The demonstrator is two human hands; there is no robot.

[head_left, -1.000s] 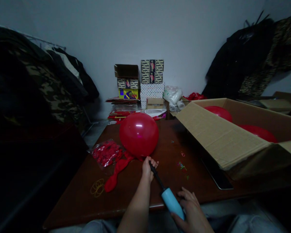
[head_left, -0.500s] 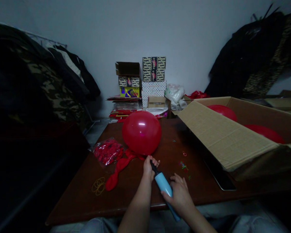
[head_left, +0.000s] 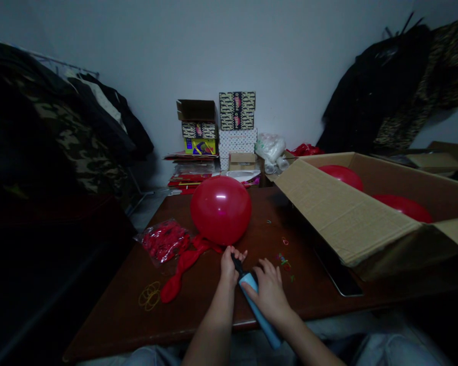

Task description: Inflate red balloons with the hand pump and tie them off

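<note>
A round, inflated red balloon (head_left: 220,211) sits above the table, its neck at the black nozzle end of a blue hand pump (head_left: 260,317). My left hand (head_left: 229,264) is closed around the balloon's neck and the nozzle, which hides where they join. My right hand (head_left: 269,290) lies over the upper part of the pump's barrel, thumb across it and fingers spread, not wrapped round it. Left of the balloon are several uninflated red balloons (head_left: 179,274) and a clear bag of red balloons (head_left: 165,240).
Yellow rubber bands (head_left: 149,296) lie at the table's left. Small coloured bits (head_left: 283,261) and a dark phone-like slab (head_left: 339,277) lie to the right. An open cardboard box (head_left: 347,216) holds red balloons. Stacked boxes (head_left: 237,114) stand against the wall.
My right hand has moved up along the pump's barrel, closer to my left hand. My left hand keeps its grip at the balloon's neck. The view has shifted slightly.
</note>
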